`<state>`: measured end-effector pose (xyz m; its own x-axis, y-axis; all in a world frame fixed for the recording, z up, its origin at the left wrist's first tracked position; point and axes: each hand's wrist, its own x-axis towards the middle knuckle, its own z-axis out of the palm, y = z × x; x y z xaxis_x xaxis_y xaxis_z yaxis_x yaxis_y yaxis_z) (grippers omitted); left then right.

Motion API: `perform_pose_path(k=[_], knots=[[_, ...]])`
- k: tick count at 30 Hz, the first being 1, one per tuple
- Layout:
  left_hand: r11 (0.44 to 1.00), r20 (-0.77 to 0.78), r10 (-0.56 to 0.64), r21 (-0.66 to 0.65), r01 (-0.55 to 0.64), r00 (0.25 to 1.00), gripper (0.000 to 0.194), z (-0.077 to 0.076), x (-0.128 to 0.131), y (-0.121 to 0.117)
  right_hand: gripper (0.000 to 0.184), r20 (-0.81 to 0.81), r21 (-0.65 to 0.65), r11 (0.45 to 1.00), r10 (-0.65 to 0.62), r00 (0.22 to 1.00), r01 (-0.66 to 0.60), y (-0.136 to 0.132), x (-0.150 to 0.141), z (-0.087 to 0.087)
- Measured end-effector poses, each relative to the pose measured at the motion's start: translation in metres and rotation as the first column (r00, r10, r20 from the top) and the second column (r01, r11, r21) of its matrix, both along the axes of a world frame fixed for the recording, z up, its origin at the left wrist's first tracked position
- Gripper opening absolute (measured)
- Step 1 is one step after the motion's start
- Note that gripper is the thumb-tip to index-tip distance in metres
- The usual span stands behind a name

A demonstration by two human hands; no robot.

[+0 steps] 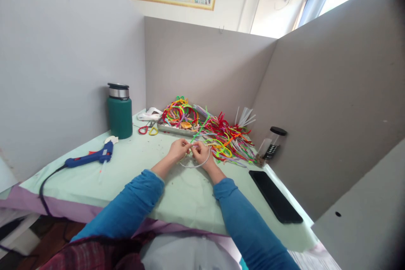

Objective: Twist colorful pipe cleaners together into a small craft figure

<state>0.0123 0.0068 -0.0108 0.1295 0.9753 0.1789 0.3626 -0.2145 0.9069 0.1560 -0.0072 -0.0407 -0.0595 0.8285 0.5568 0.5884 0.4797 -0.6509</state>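
My left hand (179,149) and my right hand (200,152) meet above the table, thumbs and fingertips pinched close together. A green pipe cleaner (198,132) rises from between the fingertips, slanting up to the right. Curved into a loop, a whitish pipe cleaner (195,167) hangs below and around the right fingers, its ends at the pinch. Both hands appear closed on these pipe cleaners; the exact point where they join is hidden by the fingers.
Behind my hands, a metal tray (174,129) holds coiled pipe cleaners, beside a colourful loose pile (226,135). Scissors (153,131), a green bottle (120,116) and a blue glue gun (90,158) are left. A black phone-like slab (275,196) and clear jar (274,145) are right. Grey partitions enclose the table.
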Motion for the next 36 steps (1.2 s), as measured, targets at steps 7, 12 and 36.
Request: perform_pose_path(k=[7,12,36], knots=[[0.992,-0.114,-0.009,0.127,0.024,0.993,0.009,-0.0024,-0.0002,0.0026,0.015,-0.04,-0.02,0.999,-0.033,0.999,0.032,0.0009,0.0019,0.0012],[0.973,-0.158,-0.027,0.221,0.062,0.987,0.018,-0.0054,-0.0008,0.0048,0.015,-0.055,-0.028,0.999,-0.027,0.998,0.026,0.0004,0.0033,0.0036],[0.983,-0.194,0.032,0.184,0.004,0.98,0.018,0.0007,0.0005,0.0009,0.014,-0.057,-0.03,0.999,-0.037,0.998,0.035,0.0008,0.0033,0.0033]])
